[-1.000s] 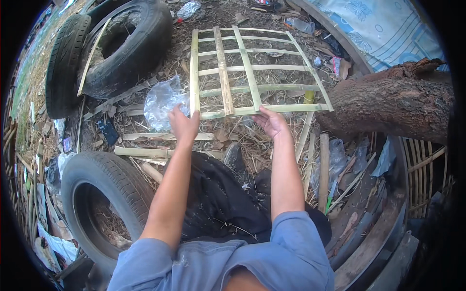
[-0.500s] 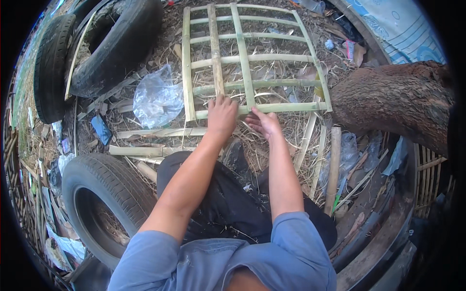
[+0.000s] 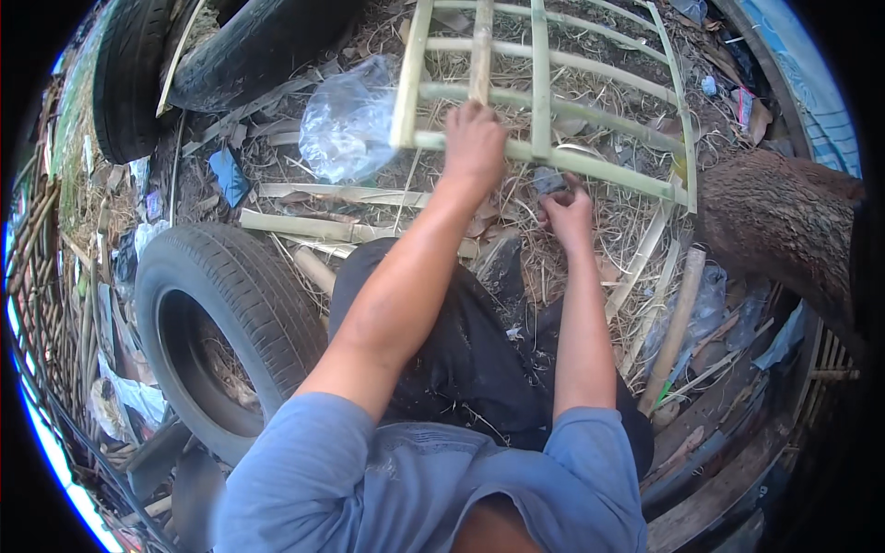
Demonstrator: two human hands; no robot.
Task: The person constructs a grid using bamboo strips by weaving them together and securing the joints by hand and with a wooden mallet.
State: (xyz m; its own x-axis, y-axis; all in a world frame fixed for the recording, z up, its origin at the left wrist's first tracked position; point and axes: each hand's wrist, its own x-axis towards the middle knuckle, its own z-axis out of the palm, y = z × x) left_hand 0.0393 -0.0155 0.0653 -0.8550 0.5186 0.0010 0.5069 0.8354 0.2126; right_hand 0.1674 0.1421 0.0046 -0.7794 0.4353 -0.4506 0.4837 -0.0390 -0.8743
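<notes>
In front of me is a lattice of pale green bamboo strips point(image 3: 541, 83), its far end running out of the picture. My left hand point(image 3: 474, 152) is closed around its near edge, where a brownish lengthwise strip meets the nearest crosspiece. Just below that crosspiece, to the right, my right hand point(image 3: 567, 214) pinches a small dark grey, blocky thing point(image 3: 549, 182). Its kind is hard to make out. The grey thing is close under the end of a lengthwise strip; whether they touch, I cannot tell.
A tyre point(image 3: 217, 323) lies at my left, and more tyres point(image 3: 267, 51) at the far left. Clear plastic point(image 3: 348, 120) lies beside the lattice. A thick tree trunk point(image 3: 779, 226) juts in at right. Loose bamboo strips point(image 3: 323, 226) and a round stick point(image 3: 678, 318) lie nearby.
My right hand has left the lattice's near crosspiece and now pinches the dark grey thing below it. My left hand keeps its hold on the lattice. The whole view has shifted.
</notes>
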